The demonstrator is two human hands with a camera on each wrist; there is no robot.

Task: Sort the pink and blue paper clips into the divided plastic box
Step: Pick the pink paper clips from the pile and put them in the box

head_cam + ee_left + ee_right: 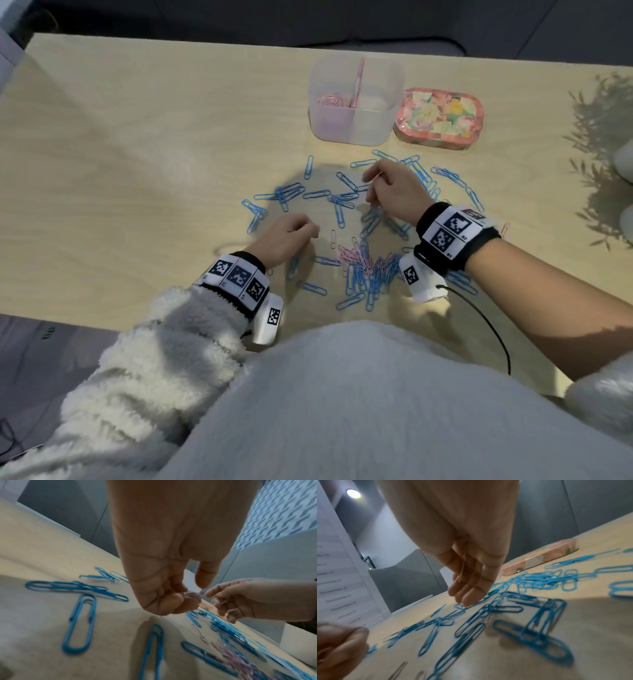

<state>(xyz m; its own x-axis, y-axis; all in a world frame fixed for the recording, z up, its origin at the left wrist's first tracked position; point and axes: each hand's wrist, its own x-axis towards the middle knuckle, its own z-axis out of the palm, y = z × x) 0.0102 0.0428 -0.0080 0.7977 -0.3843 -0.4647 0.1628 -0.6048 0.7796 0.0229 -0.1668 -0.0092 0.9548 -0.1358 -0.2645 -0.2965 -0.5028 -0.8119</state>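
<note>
The clear divided plastic box [356,130] stands at the back of the table, with pink clips [331,100] in its left compartment; the right one looks bare. Blue paper clips [346,198] lie scattered in front of it. A mixed pink and blue pile [359,263] lies near the front edge. My left hand [308,230] hovers left of the pile, its fingers curled round a pink clip [192,593]. My right hand [371,186] hangs over the scattered blue clips, with thin pink clips [463,566] held against its loosely curled fingers [471,596].
A flowered pink tin [438,118] lies right of the box, touching or nearly touching it. White objects [625,164] sit at the table's right edge among leaf shadows. A black cable [486,329] runs from my right wrist. The table's left half [120,154] is bare wood.
</note>
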